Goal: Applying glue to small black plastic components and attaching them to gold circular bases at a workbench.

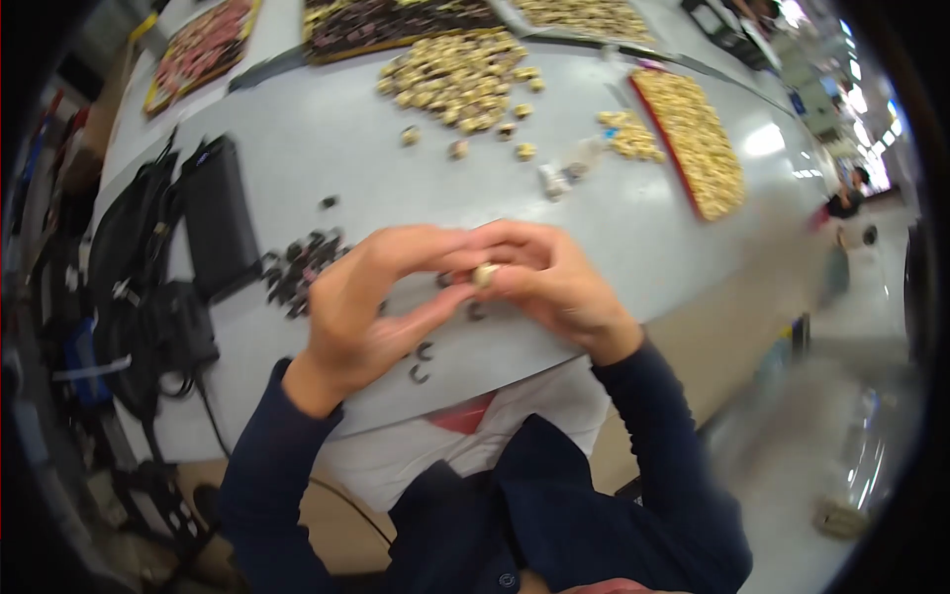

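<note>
Over the grey table, my two hands meet with their fingertips together. My right hand [564,287] pinches a small cream-coloured piece [485,275] between thumb and fingers. My left hand [366,302] has its thumb and fingers closed near a small dark piece [444,280] beside the cream one; whether these two parts are joined I cannot tell. Under and near the hands lie several loose dark C-shaped pieces [420,374]. A heap of dark small pieces [300,272] sits just left of my left hand, partly covered by it.
Beyond my hands is a large heap of cream-and-dark pieces [455,79]. A red-edged tray [673,148] of cream pieces stands at the right, beside a small cream group [633,137]. A black case [218,213] and cables lie left. Filled trays [371,57] line the back.
</note>
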The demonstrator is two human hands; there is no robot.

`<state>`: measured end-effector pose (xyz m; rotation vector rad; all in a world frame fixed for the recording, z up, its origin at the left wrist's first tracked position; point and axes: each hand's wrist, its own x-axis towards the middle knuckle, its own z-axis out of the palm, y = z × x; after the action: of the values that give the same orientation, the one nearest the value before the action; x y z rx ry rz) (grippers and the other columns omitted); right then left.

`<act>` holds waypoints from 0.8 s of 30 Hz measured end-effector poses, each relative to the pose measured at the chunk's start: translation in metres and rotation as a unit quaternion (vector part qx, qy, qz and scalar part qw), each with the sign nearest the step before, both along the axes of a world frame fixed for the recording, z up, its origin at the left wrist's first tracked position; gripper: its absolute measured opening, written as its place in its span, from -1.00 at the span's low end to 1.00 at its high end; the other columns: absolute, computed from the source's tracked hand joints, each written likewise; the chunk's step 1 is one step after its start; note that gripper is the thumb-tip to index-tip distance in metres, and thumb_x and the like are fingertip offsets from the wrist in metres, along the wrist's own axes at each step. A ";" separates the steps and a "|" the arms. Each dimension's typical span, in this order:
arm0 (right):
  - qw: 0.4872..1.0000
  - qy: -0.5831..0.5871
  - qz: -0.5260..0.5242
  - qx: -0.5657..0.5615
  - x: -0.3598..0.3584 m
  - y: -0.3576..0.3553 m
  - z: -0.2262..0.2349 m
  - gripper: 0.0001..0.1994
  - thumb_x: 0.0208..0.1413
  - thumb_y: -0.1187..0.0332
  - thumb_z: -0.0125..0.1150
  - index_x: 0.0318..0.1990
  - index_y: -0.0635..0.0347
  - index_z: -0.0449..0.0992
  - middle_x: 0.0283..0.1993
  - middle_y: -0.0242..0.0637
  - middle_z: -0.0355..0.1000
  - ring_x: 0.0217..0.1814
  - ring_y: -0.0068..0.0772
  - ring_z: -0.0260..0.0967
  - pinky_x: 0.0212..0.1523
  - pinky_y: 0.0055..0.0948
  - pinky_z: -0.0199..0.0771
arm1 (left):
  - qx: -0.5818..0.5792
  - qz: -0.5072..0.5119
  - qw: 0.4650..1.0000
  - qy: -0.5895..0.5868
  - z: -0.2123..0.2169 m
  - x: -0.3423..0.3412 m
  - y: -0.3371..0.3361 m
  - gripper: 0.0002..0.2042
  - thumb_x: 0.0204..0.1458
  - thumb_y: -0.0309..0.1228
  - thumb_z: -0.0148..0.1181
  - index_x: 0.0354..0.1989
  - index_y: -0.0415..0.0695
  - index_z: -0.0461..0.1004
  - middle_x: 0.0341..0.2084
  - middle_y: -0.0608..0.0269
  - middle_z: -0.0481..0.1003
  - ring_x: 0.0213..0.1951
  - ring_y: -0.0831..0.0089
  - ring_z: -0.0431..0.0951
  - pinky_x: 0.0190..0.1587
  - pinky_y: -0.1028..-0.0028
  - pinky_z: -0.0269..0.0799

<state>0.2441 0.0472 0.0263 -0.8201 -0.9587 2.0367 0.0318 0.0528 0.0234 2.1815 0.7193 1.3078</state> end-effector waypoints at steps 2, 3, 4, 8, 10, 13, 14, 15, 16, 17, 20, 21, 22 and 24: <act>1.000 0.024 0.000 0.007 -0.002 0.001 -0.001 -0.57 0.11 0.47 0.24 0.13 0.43 0.37 0.04 -0.07 0.45 0.13 -0.28 0.40 0.15 -0.31 0.39 | 0.010 0.003 1.000 0.018 0.005 0.000 -0.002 -0.48 -0.18 -0.65 0.41 -0.01 -0.22 0.32 -0.23 0.00 0.60 -0.12 0.16 0.61 -0.02 0.31 0.48; 1.000 0.010 -0.021 0.018 0.001 0.000 0.002 -0.57 0.11 0.47 0.24 0.13 0.43 0.37 0.04 -0.07 0.45 0.13 -0.28 0.40 0.15 -0.31 0.39 | 0.014 0.005 1.000 0.025 0.008 0.002 -0.002 -0.49 -0.18 -0.65 0.40 -0.01 -0.22 0.32 -0.22 0.01 0.60 -0.11 0.13 0.60 -0.01 0.29 0.47; 0.999 0.024 -0.024 0.018 0.002 0.000 0.004 -0.59 0.12 0.46 0.23 0.12 0.43 0.39 0.04 -0.08 0.45 0.12 -0.30 0.41 0.15 -0.33 0.39 | 0.025 0.017 0.999 -0.016 0.007 0.005 -0.002 -0.58 -0.21 -0.65 0.39 -0.10 -0.23 0.44 -0.22 0.07 0.58 -0.14 0.18 0.58 -0.12 0.36 0.52; 0.997 0.030 -0.063 0.033 0.015 -0.001 -0.001 -0.63 0.15 0.44 0.22 0.08 0.43 0.43 0.03 -0.09 0.45 0.06 -0.36 0.43 0.13 -0.39 0.41 | 0.028 0.038 0.999 0.014 0.008 0.006 -0.001 -0.62 -0.15 -0.65 0.33 -0.11 -0.21 0.42 -0.25 0.12 0.58 -0.15 0.18 0.54 -0.10 0.34 0.46; 0.995 0.028 -0.085 0.043 0.018 -0.001 0.000 -0.64 0.16 0.44 0.22 0.08 0.42 0.43 0.03 -0.09 0.46 0.05 -0.37 0.44 0.12 -0.41 0.41 | 0.031 0.033 0.999 0.026 0.008 0.007 0.000 -0.62 -0.15 -0.65 0.32 -0.11 -0.20 0.42 -0.26 0.14 0.58 -0.16 0.18 0.54 -0.10 0.34 0.46; 0.993 0.031 -0.106 0.036 0.022 0.000 0.001 -0.68 0.17 0.42 0.21 0.04 0.41 0.46 -0.02 -0.13 0.47 -0.02 -0.42 0.44 0.06 -0.44 0.42 | 0.035 0.033 0.998 0.046 0.008 0.006 0.000 -0.63 -0.16 -0.66 0.31 -0.12 -0.20 0.43 -0.27 0.16 0.58 -0.17 0.20 0.53 -0.11 0.36 0.45; 0.992 0.038 -0.109 0.059 0.023 0.002 -0.004 -0.71 0.18 0.41 0.21 0.00 0.40 0.47 -0.07 -0.16 0.48 -0.05 -0.44 0.43 0.02 -0.46 0.42 | 0.036 0.034 0.997 0.052 0.009 0.005 -0.001 -0.64 -0.16 -0.66 0.31 -0.12 -0.19 0.43 -0.28 0.18 0.58 -0.17 0.21 0.52 -0.11 0.36 0.45; 0.989 0.041 -0.116 0.081 0.026 0.002 -0.009 -0.73 0.19 0.39 0.20 -0.03 0.39 0.49 -0.11 -0.19 0.48 -0.09 -0.46 0.42 -0.01 -0.47 0.42 | 0.037 0.031 0.998 0.051 0.008 0.006 0.000 -0.64 -0.16 -0.66 0.31 -0.12 -0.19 0.43 -0.28 0.18 0.58 -0.17 0.21 0.52 -0.11 0.36 0.45; 0.989 0.040 -0.118 0.082 0.029 0.002 -0.011 -0.73 0.19 0.39 0.20 -0.03 0.39 0.49 -0.11 -0.19 0.48 -0.09 -0.46 0.42 -0.01 -0.47 0.42 | 0.036 0.032 0.998 0.051 0.007 0.007 0.000 -0.64 -0.16 -0.66 0.30 -0.13 -0.20 0.44 -0.28 0.18 0.58 -0.18 0.21 0.52 -0.12 0.36 0.44; 0.989 0.019 -0.115 0.092 0.032 0.002 -0.012 -0.75 0.19 0.39 0.19 -0.06 0.39 0.50 -0.14 -0.20 0.48 -0.11 -0.47 0.42 -0.03 -0.48 0.42 | 0.034 0.032 0.998 0.050 0.006 0.008 0.001 -0.64 -0.17 -0.67 0.30 -0.14 -0.20 0.44 -0.28 0.19 0.58 -0.19 0.21 0.52 -0.13 0.36 0.44; 0.987 -0.012 -0.123 0.105 0.036 0.003 -0.015 -0.79 0.20 0.39 0.18 -0.12 0.38 0.52 -0.19 -0.21 0.49 -0.13 -0.48 0.42 -0.05 -0.48 0.43 | 0.038 0.028 0.998 0.048 0.008 0.010 0.003 -0.67 -0.19 -0.68 0.30 -0.18 -0.19 0.48 -0.29 0.19 0.56 -0.20 0.21 0.51 -0.15 0.36 0.44; 0.985 -0.022 -0.132 0.105 0.036 0.002 -0.015 -0.81 0.20 0.40 0.18 -0.16 0.38 0.53 -0.20 -0.21 0.49 -0.13 -0.47 0.43 -0.04 -0.48 0.43 | 0.043 0.026 0.998 0.047 0.010 0.010 0.002 -0.67 -0.19 -0.68 0.30 -0.18 -0.19 0.48 -0.29 0.19 0.56 -0.20 0.21 0.51 -0.15 0.36 0.44; 0.984 -0.022 -0.135 0.111 0.035 0.001 -0.015 -0.81 0.20 0.40 0.18 -0.16 0.38 0.53 -0.20 -0.21 0.49 -0.13 -0.47 0.43 -0.04 -0.48 0.43 | 0.047 0.031 0.997 0.053 0.011 0.011 0.000 -0.68 -0.19 -0.68 0.30 -0.20 -0.18 0.49 -0.30 0.19 0.56 -0.21 0.21 0.51 -0.16 0.35 0.44; 0.988 -0.030 -0.101 0.116 0.026 0.001 -0.012 -0.77 0.19 0.40 0.20 -0.07 0.36 0.48 -0.16 -0.17 0.51 -0.10 -0.44 0.45 -0.02 -0.46 0.44 | 0.048 0.047 0.996 0.056 0.011 0.007 -0.005 -0.70 -0.21 -0.66 0.33 -0.23 -0.16 0.54 -0.27 0.20 0.54 -0.22 0.21 0.50 -0.18 0.35 0.43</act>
<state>0.2704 0.0479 0.0138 -0.8201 -1.0777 1.6988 0.0390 0.0479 0.0346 2.3376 0.8281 1.2993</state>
